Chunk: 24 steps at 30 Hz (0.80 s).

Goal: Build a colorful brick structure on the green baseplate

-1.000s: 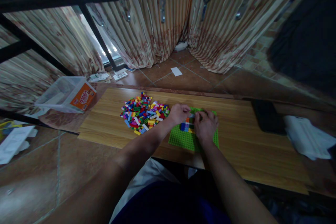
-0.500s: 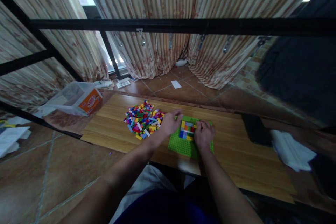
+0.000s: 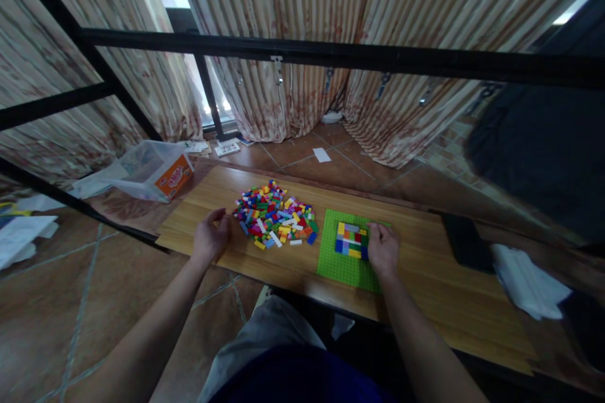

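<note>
My left hand [image 3: 211,236] is over the left part of the table, beside a pile of small coloured toy bricks [image 3: 276,217]. Its fingers are loosely bent with a gap between them, and nothing shows in them. On the right, my right hand [image 3: 384,248] rests over the right side of a green studded baseplate [image 3: 347,275]. Its fingers are curled together at the edge of a flat patch of joined bricks [image 3: 351,240] in yellow, blue, red and white. Whatever those fingers may pinch is hidden.
All this lies on a wooden table [image 3: 425,277]. A dark flat object [image 3: 467,242] and white crumpled paper or cloth [image 3: 532,280] lie to the right. A clear plastic bin [image 3: 146,170] with an orange label stands at the left. A black metal rail [image 3: 302,50] crosses beyond.
My left hand has moved left from the baseplate's edge, past the brick pile to its far left side. My right hand stays at the joined bricks. The view has shifted slightly.
</note>
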Available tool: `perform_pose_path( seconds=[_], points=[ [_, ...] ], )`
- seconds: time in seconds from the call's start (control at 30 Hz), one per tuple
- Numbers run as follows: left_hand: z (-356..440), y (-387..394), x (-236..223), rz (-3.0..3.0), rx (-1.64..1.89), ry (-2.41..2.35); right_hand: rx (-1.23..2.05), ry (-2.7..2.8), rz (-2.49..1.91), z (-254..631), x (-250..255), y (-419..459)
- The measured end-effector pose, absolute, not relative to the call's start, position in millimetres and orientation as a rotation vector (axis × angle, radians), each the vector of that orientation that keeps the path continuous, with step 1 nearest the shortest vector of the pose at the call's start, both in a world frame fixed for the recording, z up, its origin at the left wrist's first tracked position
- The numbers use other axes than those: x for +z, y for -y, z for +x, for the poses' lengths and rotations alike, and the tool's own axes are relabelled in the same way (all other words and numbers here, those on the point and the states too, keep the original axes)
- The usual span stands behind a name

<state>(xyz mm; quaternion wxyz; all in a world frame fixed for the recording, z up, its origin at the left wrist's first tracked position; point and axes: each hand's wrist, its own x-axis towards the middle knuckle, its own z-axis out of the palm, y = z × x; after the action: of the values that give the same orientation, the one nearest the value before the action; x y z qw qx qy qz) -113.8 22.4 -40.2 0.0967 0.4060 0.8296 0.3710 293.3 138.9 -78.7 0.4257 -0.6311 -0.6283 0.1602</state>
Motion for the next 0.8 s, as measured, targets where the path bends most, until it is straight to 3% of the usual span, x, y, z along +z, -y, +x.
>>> perform_pose_path(
  seconds=[0.1,0.27,0.47,0.8],
  points=[
    [-127.6,-26.2,-46.5,1.247,0.978,-2.537,0.461,1.545,-1.577,300.0,-72.6,-136.5],
    [-134.2,-44.8,-58.3,1.533,0.858,-2.571,0.244,1.583,-1.479,283.3,-55.8,-110.4],
    [-130.8,-51.4,-68.0,1.803,0.754,-2.514,0.402,1.841,-1.251,210.7,-55.3,-64.6],
    [-130.8,-50.3,-72.9,1.778,0.799,-2.538,0.287,2.019,-1.528,170.9,-68.6,-62.8]
  ],
)
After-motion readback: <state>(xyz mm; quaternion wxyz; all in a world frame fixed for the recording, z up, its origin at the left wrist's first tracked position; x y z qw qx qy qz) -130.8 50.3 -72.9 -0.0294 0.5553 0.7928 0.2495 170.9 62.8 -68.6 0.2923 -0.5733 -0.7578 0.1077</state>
